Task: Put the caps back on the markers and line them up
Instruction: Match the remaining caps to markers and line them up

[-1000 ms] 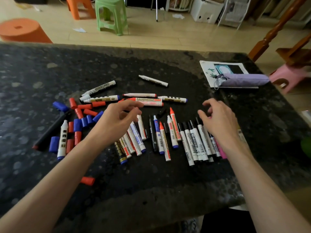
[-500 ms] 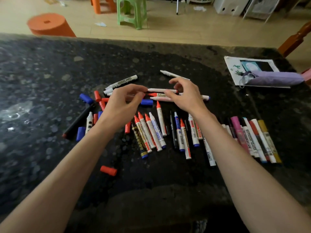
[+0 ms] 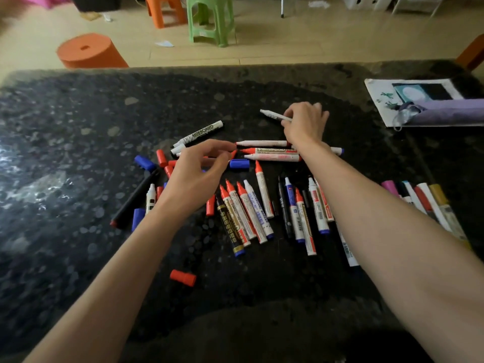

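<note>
Markers and loose caps lie across your dark speckled stone tabletop. Nearest you, a lone red plastic cap lies on its side. Beyond it is a row of uncapped white-barrelled markers, their long axes running away from you and their tips at the far end.

Your left hand hovers over the scattered red and blue caps with its fingers loosely curled and thumb and forefinger slightly apart. You cannot tell whether it holds anything. A single blue cap lies just right of it. Past that, three white markers lie crosswise with their tips pointing left.

Farthest out, your right hand grips a white uncapped marker by its rear end. Its long axis runs across the table and its tip points left and slightly away. Whether it has left the surface is unclear.
</note>
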Available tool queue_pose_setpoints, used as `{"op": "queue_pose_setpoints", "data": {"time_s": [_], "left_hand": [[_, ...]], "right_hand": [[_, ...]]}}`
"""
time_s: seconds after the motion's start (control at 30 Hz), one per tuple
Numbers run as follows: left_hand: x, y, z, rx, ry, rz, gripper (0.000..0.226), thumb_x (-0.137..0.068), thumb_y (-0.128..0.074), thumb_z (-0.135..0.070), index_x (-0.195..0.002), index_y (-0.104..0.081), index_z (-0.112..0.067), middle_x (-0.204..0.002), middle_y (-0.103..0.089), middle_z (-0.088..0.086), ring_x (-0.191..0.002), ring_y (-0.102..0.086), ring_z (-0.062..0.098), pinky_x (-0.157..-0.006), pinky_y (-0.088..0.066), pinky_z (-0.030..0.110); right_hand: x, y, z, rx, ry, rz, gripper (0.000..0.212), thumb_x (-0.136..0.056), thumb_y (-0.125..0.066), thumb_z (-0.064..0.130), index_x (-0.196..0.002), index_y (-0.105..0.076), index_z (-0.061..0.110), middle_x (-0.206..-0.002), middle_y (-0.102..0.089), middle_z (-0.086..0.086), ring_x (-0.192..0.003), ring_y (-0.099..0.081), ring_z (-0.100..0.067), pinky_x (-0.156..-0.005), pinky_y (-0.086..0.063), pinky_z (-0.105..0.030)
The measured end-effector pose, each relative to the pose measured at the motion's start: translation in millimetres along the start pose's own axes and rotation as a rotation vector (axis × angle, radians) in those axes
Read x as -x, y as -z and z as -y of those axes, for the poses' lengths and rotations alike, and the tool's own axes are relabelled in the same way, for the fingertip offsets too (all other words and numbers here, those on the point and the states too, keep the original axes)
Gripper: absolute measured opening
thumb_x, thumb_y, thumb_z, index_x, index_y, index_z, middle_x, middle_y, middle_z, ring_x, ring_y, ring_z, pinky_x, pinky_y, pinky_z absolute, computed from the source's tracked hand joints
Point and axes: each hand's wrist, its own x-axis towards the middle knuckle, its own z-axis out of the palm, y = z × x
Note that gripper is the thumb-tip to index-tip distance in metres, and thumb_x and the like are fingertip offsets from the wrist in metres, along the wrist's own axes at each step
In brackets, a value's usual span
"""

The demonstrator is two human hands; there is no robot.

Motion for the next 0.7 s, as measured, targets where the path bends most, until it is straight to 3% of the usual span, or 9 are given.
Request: {"op": "queue_pose_setpoints", "data": {"time_s": [0.13,0.27,0.4,0.53,0.6,0.7], "left_hand": [[0.8,-0.8,0.8,-0.01,0.028,0.018,0.025,-0.104,-0.057,-0.025,-0.126,-0.069,-0.026,-0.116,-0.071,-0.016,-0.11,-0.065,-0.002,-0.091,-0.049,0.016],[2.4,-6.1,1.2,0.01,0.082,0.028,0.03,-0.105,-0.055,-0.027,-0.133,-0.065,-0.024,-0.11,-0.075,-0.009,-0.099,-0.07,0.0,-0.092,-0.057,0.032],[10.7,-15.5,-4.1,0.092,0.077,0.037,0.025,-0.105,-0.054,-0.03,-0.118,-0.073,-0.022,-0.1,-0.078,-0.006,-0.092,-0.074,0.004,-0.092,-0.059,0.04],[19.9,-15.3,-9.4,0.224,0.095,-0.034,0.018,-0.101,-0.063,-0.027,-0.099,-0.08,-0.021,-0.09,-0.08,-0.005,-0.088,-0.076,0.009,-0.09,-0.06,0.035],[21.4,-12.3,-9.5,0.254,0.112,-0.059,0.012,-0.098,-0.068,-0.028,-0.094,-0.079,-0.029,-0.088,-0.08,-0.007,-0.087,-0.076,0.008,-0.089,-0.059,0.033],[19.7,-5.1,-8.2,0.245,0.141,-0.094,0.01,-0.098,-0.068,-0.031,-0.092,-0.076,-0.031,-0.085,-0.079,-0.009,-0.084,-0.076,0.009,-0.087,-0.059,0.03]], "right_hand": [[20.3,22.5,10.3,-0.26,0.098,-0.046,0.022,-0.098,-0.069,0.026,-0.12,-0.069,0.024,-0.119,-0.067,0.003,-0.111,-0.059,-0.013,-0.099,-0.042,-0.031],[69.7,60.1,26.1,-0.678,0.097,0.235,0.024,-0.097,-0.073,0.026,-0.12,-0.074,0.018,-0.105,-0.071,0.008,-0.095,-0.064,-0.003,-0.083,-0.048,-0.018],[123.1,78.3,31.2,-0.867,0.1,0.44,0.024,-0.097,-0.074,0.023,-0.119,-0.076,0.013,-0.102,-0.076,0.003,-0.095,-0.071,-0.008,-0.087,-0.058,-0.03],[158.4,78.0,29.5,-0.88,0.163,0.376,0.025,-0.096,-0.075,0.022,-0.12,-0.077,0.017,-0.108,-0.078,0.004,-0.101,-0.072,-0.008,-0.094,-0.059,-0.037],[163.7,78.3,24.4,-0.919,0.178,0.443,0.028,-0.096,-0.075,0.018,-0.123,-0.076,0.023,-0.109,-0.078,0.006,-0.103,-0.072,-0.007,-0.097,-0.058,-0.035],[155.3,78.7,3.4,-0.845,0.085,0.415,0.03,-0.097,-0.07,0.012,-0.12,-0.075,0.03,-0.11,-0.076,0.009,-0.102,-0.071,-0.008,-0.1,-0.057,-0.036]]}}
